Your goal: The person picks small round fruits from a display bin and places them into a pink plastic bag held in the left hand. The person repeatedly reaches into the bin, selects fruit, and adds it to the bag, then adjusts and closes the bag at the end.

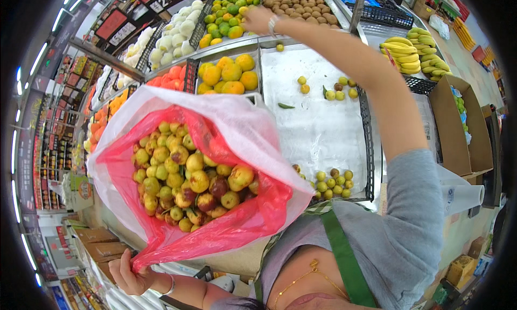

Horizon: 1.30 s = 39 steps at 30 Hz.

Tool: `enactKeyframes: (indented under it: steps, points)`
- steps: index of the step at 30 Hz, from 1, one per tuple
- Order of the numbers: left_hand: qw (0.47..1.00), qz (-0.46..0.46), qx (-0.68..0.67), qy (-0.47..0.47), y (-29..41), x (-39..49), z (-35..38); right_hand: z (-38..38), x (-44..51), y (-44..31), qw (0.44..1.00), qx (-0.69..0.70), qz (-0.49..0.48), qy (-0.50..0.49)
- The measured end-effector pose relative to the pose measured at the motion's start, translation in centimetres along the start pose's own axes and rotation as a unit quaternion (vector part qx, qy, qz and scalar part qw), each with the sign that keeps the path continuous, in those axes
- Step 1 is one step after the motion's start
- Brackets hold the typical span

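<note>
A red plastic bag [226, 233] inside a white bag [238, 124] gapes wide, full of green-brown jujubes [198, 180]. Low on the left, my left hand [131, 271] grips the red bag's gathered edge. My right arm reaches across to the top, where my right hand [258, 21] is over the green and orange citrus fruits [230, 15], beside the kiwifruits [297, 5]. Blur and the angle hide whether its fingers hold a fruit. A white-lined tray [315, 132] behind the bag bears scattered jujubes [333, 184] and a green leaf [286, 105].
Orange citrus fruits [228, 73] fill a tray left of the lined one. White round fruits [175, 37] lie farther left. Bananas [402, 55] and an open cardboard box [450, 128] stand at right. A metal post [358, 11] rises near the kiwifruits.
</note>
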<state>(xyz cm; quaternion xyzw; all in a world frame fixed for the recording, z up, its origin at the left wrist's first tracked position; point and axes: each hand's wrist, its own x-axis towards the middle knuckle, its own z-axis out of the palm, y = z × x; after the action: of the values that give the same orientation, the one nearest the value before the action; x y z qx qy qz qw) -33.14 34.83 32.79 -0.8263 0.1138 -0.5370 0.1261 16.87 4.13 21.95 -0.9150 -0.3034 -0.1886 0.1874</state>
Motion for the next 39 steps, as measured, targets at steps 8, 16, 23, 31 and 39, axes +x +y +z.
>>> enactKeyframes:
  steps: [8, 16, 23, 31, 39]
  points:
    - [0.997, -0.064, 0.009, -0.036, 1.4, 0.7, -0.7, 14.7, -11.7, 11.1, 0.959, -0.040, 0.203, -0.195]
    - [0.988, -0.109, 0.072, -0.080, 3.4, 0.6, -2.7, 22.3, -7.8, 13.2, 0.967, -0.139, 0.175, -0.120]
    - [0.982, -0.129, 0.099, -0.093, 5.3, 1.6, -2.5, 21.5, -7.5, 15.8, 0.968, -0.152, 0.179, -0.092]
    - [0.988, -0.111, 0.077, -0.069, 4.1, 0.6, -3.3, 16.1, -16.1, 14.3, 0.979, 0.017, 0.101, -0.178]
    - [0.989, -0.146, 0.011, -0.011, 4.6, 0.1, -1.9, 15.6, -23.0, 8.0, 0.988, 0.004, 0.101, -0.118]
